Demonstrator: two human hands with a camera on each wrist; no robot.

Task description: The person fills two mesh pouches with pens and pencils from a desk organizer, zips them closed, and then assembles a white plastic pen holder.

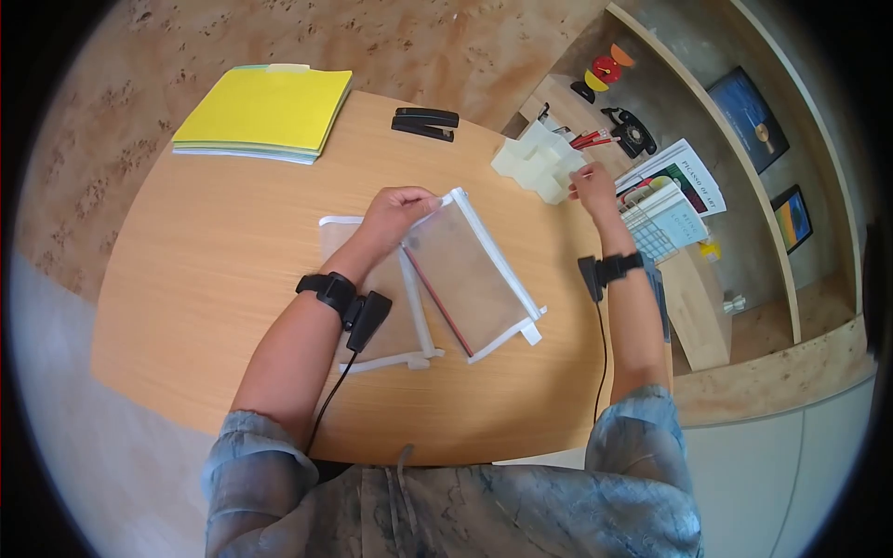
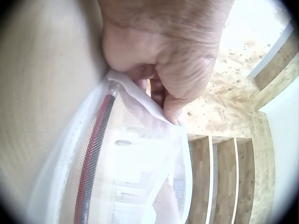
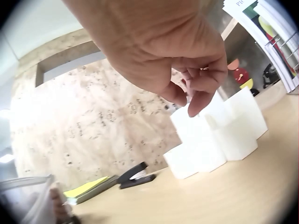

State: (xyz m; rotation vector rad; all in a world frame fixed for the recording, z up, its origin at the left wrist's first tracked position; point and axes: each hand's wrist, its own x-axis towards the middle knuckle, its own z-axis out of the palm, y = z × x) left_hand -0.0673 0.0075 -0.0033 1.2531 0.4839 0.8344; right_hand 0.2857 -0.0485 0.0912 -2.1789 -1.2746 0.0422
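My left hand (image 1: 395,219) pinches the top edge of a mesh zipper pouch (image 1: 474,279) with white trim. Inside that pouch lies a long red-and-black pencil (image 1: 437,301), seen through the mesh in the left wrist view too. A second mesh pouch (image 1: 386,316) lies partly under it, on the left. At the back right my right hand (image 1: 593,191) reaches to a white desk organizer (image 1: 535,163) with several compartments. In the right wrist view its fingers bend loosely over the organizer's top, thumb and forefinger apart, nothing visible between them.
A black stapler (image 1: 425,124) sits at the table's far edge. Yellow folders (image 1: 265,112) are stacked at the back left. Behind the organizer are red pencils (image 1: 591,139), a black telephone (image 1: 630,132) and a wire rack (image 1: 656,232) of booklets, beside a shelf unit.
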